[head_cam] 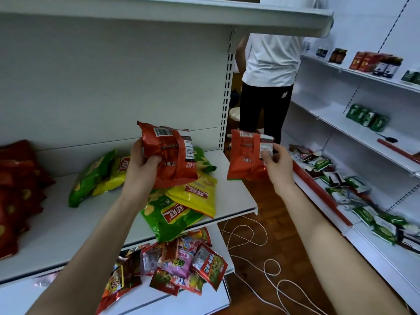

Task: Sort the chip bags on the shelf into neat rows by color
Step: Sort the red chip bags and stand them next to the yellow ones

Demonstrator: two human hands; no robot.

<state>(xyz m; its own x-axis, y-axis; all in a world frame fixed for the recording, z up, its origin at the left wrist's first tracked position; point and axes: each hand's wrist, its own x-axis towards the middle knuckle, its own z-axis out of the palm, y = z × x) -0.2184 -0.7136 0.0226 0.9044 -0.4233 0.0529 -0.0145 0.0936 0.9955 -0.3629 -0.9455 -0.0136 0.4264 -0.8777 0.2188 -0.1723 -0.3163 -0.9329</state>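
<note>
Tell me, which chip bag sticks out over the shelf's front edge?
The green bag nearest the camera, under a yellow bag; its lower end hangs off the shelf.

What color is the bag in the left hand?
Red bag, with a barcode on its back; the head view shows it.

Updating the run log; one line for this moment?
left hand: red bag | right hand: second red bag | shelf: green and yellow bags piled, red stack left

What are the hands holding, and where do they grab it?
The left hand grips the left red bag by its left side. The right hand pinches the right red bag at its right edge.
</note>
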